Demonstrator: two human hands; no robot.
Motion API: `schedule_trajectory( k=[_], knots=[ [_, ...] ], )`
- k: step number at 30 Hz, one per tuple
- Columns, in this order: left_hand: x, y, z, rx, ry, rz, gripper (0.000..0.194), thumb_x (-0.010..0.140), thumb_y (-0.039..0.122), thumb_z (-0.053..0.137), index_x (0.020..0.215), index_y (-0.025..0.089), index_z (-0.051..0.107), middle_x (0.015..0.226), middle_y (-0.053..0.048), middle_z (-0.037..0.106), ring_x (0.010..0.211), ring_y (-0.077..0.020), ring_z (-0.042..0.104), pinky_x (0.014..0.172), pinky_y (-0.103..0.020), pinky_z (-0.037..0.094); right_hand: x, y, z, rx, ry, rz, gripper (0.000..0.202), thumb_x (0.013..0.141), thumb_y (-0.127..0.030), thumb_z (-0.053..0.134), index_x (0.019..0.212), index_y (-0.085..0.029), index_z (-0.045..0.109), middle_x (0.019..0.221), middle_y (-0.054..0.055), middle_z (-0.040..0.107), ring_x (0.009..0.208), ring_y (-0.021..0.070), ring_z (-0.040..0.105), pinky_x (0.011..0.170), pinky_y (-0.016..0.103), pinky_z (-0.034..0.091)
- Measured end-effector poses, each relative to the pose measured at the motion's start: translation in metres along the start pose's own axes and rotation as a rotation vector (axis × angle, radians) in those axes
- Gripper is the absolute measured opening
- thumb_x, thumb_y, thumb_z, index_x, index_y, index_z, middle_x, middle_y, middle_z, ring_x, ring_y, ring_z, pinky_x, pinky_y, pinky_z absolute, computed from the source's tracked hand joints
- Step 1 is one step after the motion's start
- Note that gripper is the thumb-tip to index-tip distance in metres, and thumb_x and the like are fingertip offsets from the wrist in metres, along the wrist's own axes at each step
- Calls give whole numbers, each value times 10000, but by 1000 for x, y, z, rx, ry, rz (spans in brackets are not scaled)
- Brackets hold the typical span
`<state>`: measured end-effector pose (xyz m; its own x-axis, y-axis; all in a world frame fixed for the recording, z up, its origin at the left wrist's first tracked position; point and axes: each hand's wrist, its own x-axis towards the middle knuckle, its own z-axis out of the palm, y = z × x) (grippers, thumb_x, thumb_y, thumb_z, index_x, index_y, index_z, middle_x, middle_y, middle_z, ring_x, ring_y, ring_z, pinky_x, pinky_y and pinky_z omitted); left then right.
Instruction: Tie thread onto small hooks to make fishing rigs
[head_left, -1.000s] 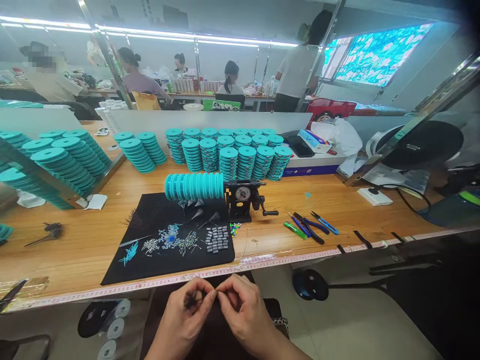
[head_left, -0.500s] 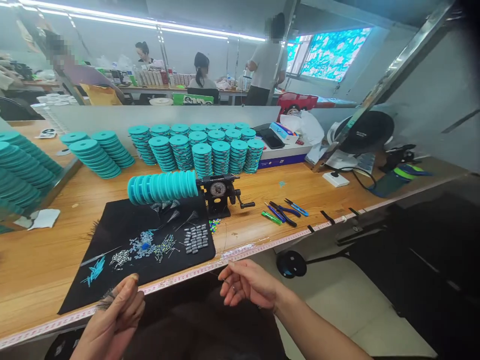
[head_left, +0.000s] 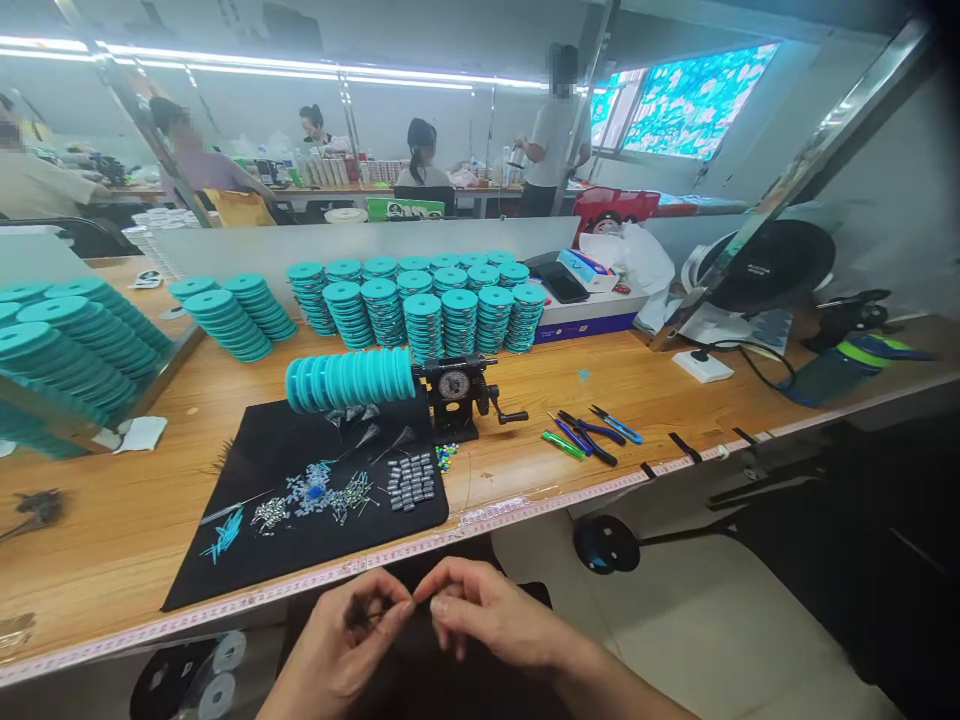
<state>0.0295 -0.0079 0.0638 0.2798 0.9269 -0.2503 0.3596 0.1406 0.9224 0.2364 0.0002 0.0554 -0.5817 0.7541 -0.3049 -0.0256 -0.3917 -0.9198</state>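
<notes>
Both my hands meet in front of the table's near edge. My left hand (head_left: 352,640) is closed in a pinch, with a bunch of dark thin strands (head_left: 364,612) showing between its fingers. My right hand (head_left: 491,615) is pinched too, its fingertips against or very near the left ones; what it grips is too small to make out. Beyond them lies a black mat (head_left: 300,560) with grey cylindrical weights (head_left: 411,482), small metal pieces (head_left: 271,515), clear-blue bits (head_left: 311,490) and turquoise sticks (head_left: 225,535).
A hand-cranked counter winder (head_left: 454,390) carries a row of turquoise spools (head_left: 349,380). Stacked spools (head_left: 424,325) stand behind it. Pliers (head_left: 596,435) and a green-handled tool (head_left: 562,446) lie right. A measuring tape (head_left: 360,562) runs along the table edge. Several people sit or stand beyond the partition.
My left hand has moved right with the dark strands, and the two hands have come together. The right hand's fingers have closed into a pinch. The view has shifted left.
</notes>
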Motion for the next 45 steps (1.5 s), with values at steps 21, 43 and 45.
schedule_trajectory(
  k=[21,43,45],
  knots=[
    [158,10,-41,810,497,162,207,892,210,516,1009,123,663,1014,-170,677,983,-320,621,877,-409,441,-3,9,-5,-269,291,-94,129,823,-278,539,757,-170,512,638,-44,416,592,117,368,550,233,303],
    [133,25,-46,388,336,127,152,886,355,517,841,211,523,653,-2,614,558,-184,567,551,-297,429,3,24,-11,-174,284,-87,136,756,-275,599,730,-176,508,612,-51,423,571,105,379,539,222,303],
    [116,23,-44,229,283,120,206,893,426,483,856,225,463,690,5,648,493,-151,553,477,-265,427,4,23,-13,-136,315,-99,204,787,-347,612,741,-173,515,576,-75,357,534,95,306,499,222,245]
  ],
)
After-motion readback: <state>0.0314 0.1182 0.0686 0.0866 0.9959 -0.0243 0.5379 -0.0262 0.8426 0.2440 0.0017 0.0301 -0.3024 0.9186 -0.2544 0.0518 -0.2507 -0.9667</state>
